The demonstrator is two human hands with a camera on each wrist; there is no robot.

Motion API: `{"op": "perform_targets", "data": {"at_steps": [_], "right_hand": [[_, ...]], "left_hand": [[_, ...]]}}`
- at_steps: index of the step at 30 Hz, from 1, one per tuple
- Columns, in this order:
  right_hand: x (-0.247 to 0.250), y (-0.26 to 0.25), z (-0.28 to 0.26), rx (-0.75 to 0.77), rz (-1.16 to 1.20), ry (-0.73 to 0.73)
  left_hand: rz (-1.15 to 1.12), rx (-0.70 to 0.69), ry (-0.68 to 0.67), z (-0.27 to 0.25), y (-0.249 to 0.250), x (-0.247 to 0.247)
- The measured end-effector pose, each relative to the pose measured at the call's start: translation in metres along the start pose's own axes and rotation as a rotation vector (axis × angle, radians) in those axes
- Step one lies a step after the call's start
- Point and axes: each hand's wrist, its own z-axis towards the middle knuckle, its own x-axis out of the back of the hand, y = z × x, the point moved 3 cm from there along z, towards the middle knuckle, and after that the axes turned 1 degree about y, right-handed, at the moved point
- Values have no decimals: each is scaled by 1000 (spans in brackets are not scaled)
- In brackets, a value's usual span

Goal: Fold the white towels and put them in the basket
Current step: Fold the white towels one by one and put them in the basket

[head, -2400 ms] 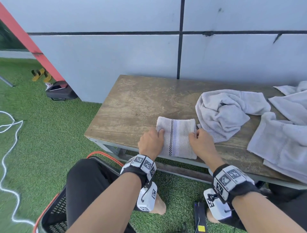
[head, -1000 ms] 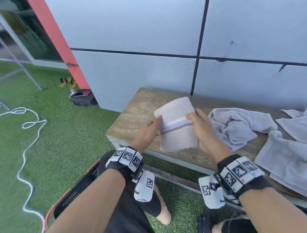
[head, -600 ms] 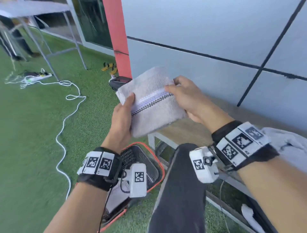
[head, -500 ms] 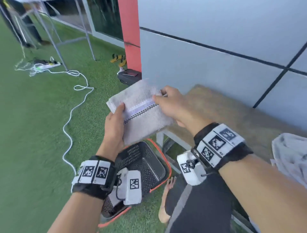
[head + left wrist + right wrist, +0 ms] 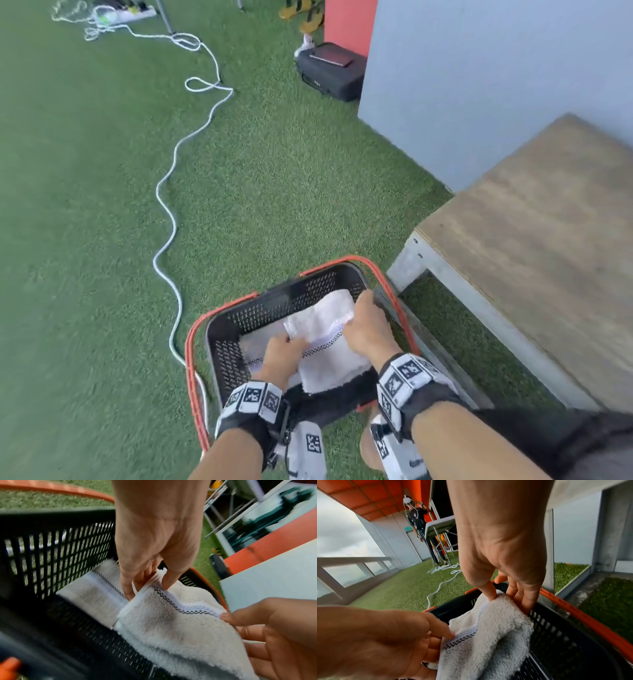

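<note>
A folded white towel (image 5: 327, 337) with a black checked stripe is held low inside the black basket (image 5: 274, 305) with orange handles, which stands on the grass. My left hand (image 5: 291, 341) pinches its left edge at the stripe, thumb over and fingers under (image 5: 147, 589). My right hand (image 5: 359, 308) grips its right edge, with the thumb on top (image 5: 506, 601). The towel (image 5: 171, 626) sags between the two hands. Under it, at the left, another folded towel (image 5: 96, 595) lies on the basket floor.
The wooden bench (image 5: 531, 257) stands to the right of the basket, against the grey wall (image 5: 479, 68). A white cable (image 5: 171, 192) snakes over the grass past the basket's left side. A black case (image 5: 329, 72) sits far off. A person (image 5: 418, 524) stands by a folding table.
Both hands lifted the folded towel off the bench, carried it left and lowered it into the basket. My view swung left and down with it.
</note>
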Motion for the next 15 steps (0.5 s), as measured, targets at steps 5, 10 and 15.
{"op": "perform_targets", "data": {"at_steps": [5, 10, 15], "right_hand": [[-23, 17, 36, 21, -50, -105], [-37, 29, 62, 46, -27, -172], [-41, 38, 70, 30, -6, -231]], "left_hand": [[29, 70, 6, 47, -14, -27], [0, 67, 70, 76, -19, -39], [9, 122, 60, 84, -27, -50]]}}
